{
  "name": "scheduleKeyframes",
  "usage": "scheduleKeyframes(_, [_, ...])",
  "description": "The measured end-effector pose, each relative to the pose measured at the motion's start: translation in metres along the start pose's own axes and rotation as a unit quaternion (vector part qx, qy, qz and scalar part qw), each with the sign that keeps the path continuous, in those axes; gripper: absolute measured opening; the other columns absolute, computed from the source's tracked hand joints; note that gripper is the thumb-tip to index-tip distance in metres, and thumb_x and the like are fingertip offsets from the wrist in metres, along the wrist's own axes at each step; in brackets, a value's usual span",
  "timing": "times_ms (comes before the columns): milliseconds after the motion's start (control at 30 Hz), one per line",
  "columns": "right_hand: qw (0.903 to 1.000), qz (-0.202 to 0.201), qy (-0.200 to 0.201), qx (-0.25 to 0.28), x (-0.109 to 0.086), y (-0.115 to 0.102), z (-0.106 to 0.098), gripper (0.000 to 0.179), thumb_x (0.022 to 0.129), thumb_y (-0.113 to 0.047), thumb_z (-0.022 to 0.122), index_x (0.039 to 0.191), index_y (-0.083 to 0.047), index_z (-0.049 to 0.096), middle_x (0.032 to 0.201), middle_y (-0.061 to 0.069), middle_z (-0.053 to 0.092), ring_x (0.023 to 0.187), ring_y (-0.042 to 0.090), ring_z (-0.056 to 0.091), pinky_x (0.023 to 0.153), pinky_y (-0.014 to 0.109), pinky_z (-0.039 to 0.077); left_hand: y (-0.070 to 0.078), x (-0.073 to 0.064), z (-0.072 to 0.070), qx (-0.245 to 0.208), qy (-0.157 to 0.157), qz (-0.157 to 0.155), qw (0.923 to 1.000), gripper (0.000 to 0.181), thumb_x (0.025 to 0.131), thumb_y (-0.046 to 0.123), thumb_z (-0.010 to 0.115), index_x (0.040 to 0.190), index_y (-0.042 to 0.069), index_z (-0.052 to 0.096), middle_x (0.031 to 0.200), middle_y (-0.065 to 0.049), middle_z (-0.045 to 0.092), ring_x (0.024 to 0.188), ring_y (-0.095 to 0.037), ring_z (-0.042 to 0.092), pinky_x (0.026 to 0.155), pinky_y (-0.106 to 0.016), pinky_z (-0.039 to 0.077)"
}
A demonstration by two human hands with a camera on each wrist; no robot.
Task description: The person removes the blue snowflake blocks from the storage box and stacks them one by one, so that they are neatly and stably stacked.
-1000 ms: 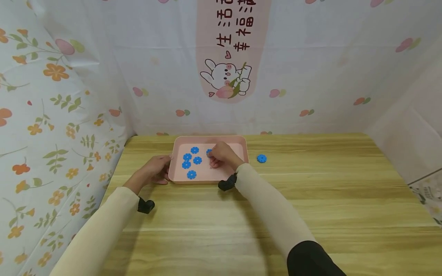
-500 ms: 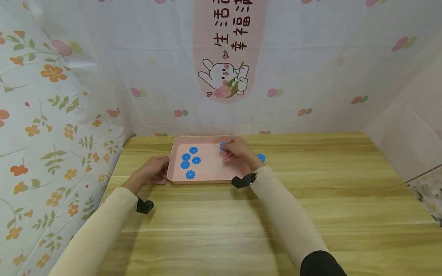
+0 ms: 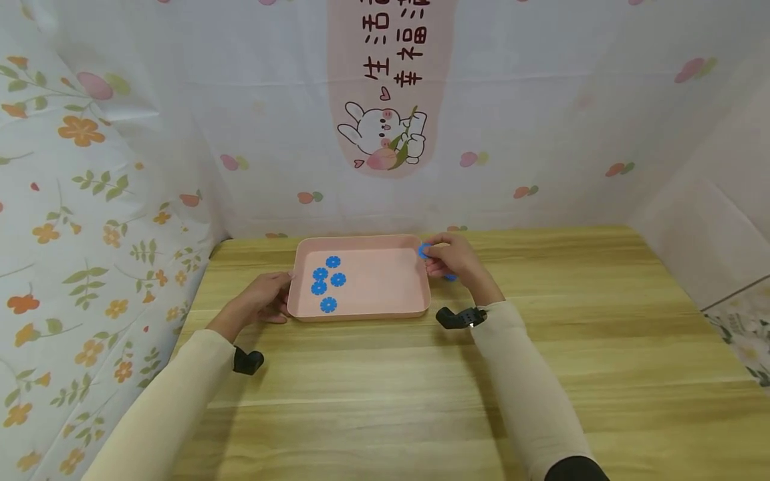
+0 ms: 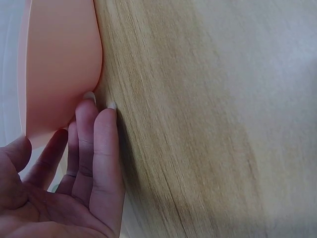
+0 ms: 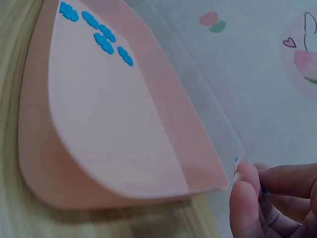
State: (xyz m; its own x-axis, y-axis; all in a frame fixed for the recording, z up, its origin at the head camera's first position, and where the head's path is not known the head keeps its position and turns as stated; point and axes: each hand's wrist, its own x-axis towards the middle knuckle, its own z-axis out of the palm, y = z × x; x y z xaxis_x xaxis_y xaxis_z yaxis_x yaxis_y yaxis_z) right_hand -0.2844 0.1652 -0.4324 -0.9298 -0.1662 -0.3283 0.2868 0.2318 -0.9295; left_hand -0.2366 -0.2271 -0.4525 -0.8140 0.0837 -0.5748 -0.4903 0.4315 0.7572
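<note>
Right hand (image 3: 454, 257): one, just beside the pink tray's far right corner. Thumb and fingers are pinched together on a small item, the other fingers bent behind.

Held blue disc (image 3: 423, 251): one, notched edge, at the tray's far right corner. Fingers cover much of it; contact with the tray rim cannot be told. Handling note: the step in hand appears to be moving this piece at the tray's edge. A light pinch on the disc's border should suffice; the fingertips do best to clear the rim, and the piece is best lowered flat before release.

Table disc (image 3: 451, 277): blue, just to the right of the tray, mostly hidden under the right hand; whether single or stacked cannot be told. Handling note: the hand's underside could nudge it, so a little height here is wise.

Pink tray (image 3: 385, 315): one, shallow, rounded corners, resting on the wooden table (image 3: 361, 387).

Left hand (image 3: 267, 297): one, at the tray's left end, thumb at the rim and fingers against the outer wall, clasping it. Handling note: light, steady pressure should stop the tray sliding.

Loose discs (image 3: 338, 280): five, blue, lying in the tray's left part.

Printed cloth (image 3: 511, 120): one, hung beyond the tray, with a rabbit drawing (image 3: 375, 129).
</note>
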Motion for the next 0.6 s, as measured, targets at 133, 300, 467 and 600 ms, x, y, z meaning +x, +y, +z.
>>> scheduleKeyframes(133, [0.9999, 0.002, 0.009, 0.004, -0.005, 0.01, -0.01, 0.034, 0.099, -0.011, 0.055, 0.13, 0.003, 0.055, 0.068, 0.003, 0.063, 0.055, 0.01, 0.064, 0.063, 0.03, 0.059, 0.001, 0.0, 0.0, 0.003, 0.002, 0.001, 1.0, 0.051, 0.105, 0.045, 0.032, 0.137, 0.006, 0.043, 0.088, -0.008, 0.056, 0.071, -0.017, 0.06, 0.068, -0.036, 0.059])
scheduleKeyframes(300, [0.9994, 0.016, 0.03, 0.011, -0.011, 0.024, -0.02, 0.038, 0.1, -0.012, 0.053, 0.136, 0.0, 0.052, 0.074, 0.004, 0.064, 0.057, 0.009, 0.064, 0.065, 0.03, 0.059, 0.0, -0.002, 0.0, 0.004, -0.002, 0.007, 1.0, 0.052, 0.105, 0.045, 0.032, 0.137, 0.006, 0.043, 0.089, -0.008, 0.056, 0.072, -0.017, 0.06, 0.068, -0.037, 0.059])
scheduleKeyframes(467, [0.9979, 0.027, 0.058, 0.014, -0.015, 0.036, -0.028, 0.039, 0.1, -0.016, 0.055, 0.137, -0.002, 0.052, 0.073, 0.002, 0.065, 0.058, 0.008, 0.064, 0.065, 0.028, 0.059, -0.002, -0.002, -0.001, 0.005, -0.006, 0.006, 1.0, 0.051, 0.105, 0.046, 0.032, 0.133, 0.005, 0.045, 0.09, -0.008, 0.056, 0.073, -0.018, 0.06, 0.069, -0.037, 0.059])
scheduleKeyframes(600, [0.9969, 0.026, 0.072, 0.018, -0.018, 0.043, -0.033, 0.038, 0.1, -0.015, 0.054, 0.135, 0.0, 0.053, 0.073, 0.001, 0.065, 0.057, 0.008, 0.064, 0.063, 0.026, 0.058, -0.002, 0.0, -0.001, 0.004, -0.006, 0.012, 0.9999, 0.052, 0.105, 0.046, 0.032, 0.132, 0.004, 0.046, 0.091, -0.008, 0.057, 0.074, -0.017, 0.06, 0.069, -0.037, 0.059])
